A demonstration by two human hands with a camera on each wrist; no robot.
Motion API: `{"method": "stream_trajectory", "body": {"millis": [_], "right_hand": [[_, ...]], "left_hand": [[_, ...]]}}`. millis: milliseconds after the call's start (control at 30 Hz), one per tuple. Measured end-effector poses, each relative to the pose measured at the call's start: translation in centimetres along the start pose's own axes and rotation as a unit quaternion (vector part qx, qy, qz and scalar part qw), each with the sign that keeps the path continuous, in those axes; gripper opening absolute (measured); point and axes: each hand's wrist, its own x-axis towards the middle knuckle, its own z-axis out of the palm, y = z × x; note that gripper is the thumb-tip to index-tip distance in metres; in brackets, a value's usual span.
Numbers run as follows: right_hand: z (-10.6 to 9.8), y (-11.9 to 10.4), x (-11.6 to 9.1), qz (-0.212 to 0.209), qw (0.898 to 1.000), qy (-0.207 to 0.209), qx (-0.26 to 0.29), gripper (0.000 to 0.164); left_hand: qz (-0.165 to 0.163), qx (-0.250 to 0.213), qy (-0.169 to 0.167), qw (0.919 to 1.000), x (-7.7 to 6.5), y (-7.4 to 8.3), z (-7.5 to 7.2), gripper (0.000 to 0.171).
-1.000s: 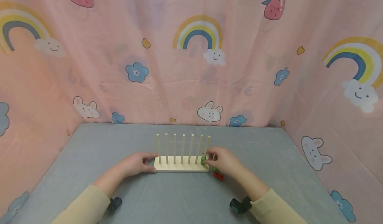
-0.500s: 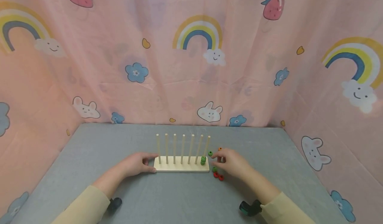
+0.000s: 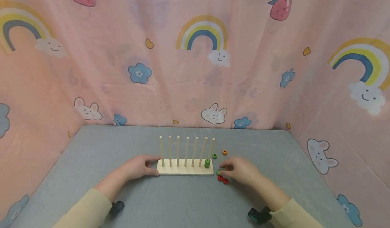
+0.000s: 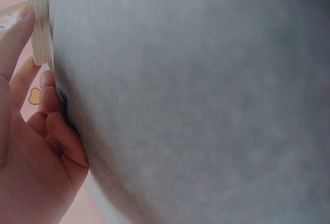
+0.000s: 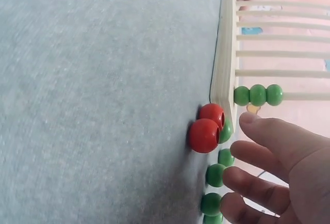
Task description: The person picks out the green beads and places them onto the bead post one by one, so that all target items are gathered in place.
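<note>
A pale wooden peg stand with a row of several upright pegs sits on the grey table. My left hand holds its left end between thumb and fingers; the left wrist view shows that end of the wooden base. Three green beads are stacked on the rightmost peg. Just right of the stand, my right hand hovers low by a loose green bead, thumb and fingers apart. In the right wrist view more loose green beads lie by its fingertips, partly hidden.
Two red beads lie in front of the right hand. Behind it are a green bead and an orange bead. A pink patterned curtain surrounds the table's back and sides. Dark wrist devices sit at the sleeves.
My right hand has left the green beads on the end peg and moved right and slightly toward me, to the loose beads. My left hand stays on the stand.
</note>
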Motion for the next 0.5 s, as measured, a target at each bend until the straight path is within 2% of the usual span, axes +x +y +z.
{"method": "stream_trajectory", "body": {"millis": [500], "right_hand": [[1.2, 0.1, 0.9, 0.029, 0.999, -0.018, -0.019, 0.015]], "left_hand": [[0.005, 0.004, 0.000, 1.0000, -0.1, 0.0, -0.1, 0.057]]}}
